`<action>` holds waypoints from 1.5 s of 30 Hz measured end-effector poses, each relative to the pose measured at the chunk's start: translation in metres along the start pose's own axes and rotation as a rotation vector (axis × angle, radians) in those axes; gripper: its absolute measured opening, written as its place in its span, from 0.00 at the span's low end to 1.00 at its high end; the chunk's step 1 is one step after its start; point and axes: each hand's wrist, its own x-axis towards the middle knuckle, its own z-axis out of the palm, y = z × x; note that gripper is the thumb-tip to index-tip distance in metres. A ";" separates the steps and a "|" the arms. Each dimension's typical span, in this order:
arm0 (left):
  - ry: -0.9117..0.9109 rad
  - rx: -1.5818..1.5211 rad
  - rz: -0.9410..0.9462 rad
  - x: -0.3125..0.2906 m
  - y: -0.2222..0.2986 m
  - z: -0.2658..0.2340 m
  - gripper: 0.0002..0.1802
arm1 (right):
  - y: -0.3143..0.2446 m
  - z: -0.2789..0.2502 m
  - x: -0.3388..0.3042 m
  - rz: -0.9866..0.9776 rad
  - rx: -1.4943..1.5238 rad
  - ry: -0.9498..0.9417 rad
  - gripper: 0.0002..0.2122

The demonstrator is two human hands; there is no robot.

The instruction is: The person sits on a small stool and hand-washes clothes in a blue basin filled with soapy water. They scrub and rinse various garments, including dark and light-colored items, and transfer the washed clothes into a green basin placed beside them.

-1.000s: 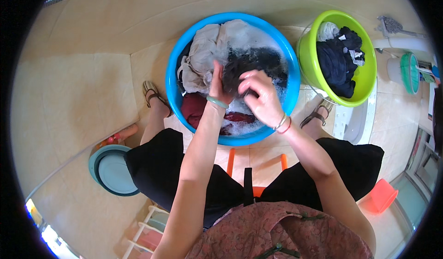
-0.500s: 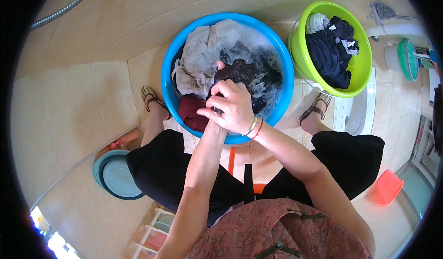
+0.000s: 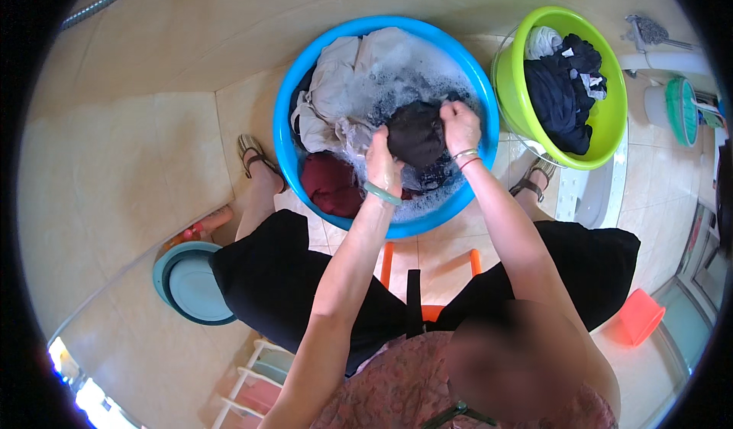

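A dark, wet garment (image 3: 416, 134) is stretched between my two hands, over soapy water in a round blue basin (image 3: 491, 108). My left hand (image 3: 383, 158), below which a green bangle circles the wrist, grips its left side. At the garment's upper right edge, my right hand (image 3: 461, 127) has its fingers closed on the cloth. Light grey clothing (image 3: 334, 85) lies in the basin's left part, partly under foam. Below it is a dark red garment (image 3: 330, 184). More dark cloth sits in the water under my hands; its shape is hidden.
Right of the basin stands a lime-green bucket (image 3: 518, 85) holding dark clothes (image 3: 556, 104) and a pale one. A teal basin (image 3: 200, 282) is by my left leg, an orange-red container (image 3: 641, 317) at far right. Tiled wall (image 3: 130, 150) runs along the left.
My hands have parted: the right one, formerly over the left, has moved right and up. The dark garment, bunched before, is now spread between them.
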 end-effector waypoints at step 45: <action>-0.088 -0.212 -0.099 0.009 -0.014 -0.068 0.19 | -0.119 -0.040 -0.124 -0.902 0.279 -0.026 0.12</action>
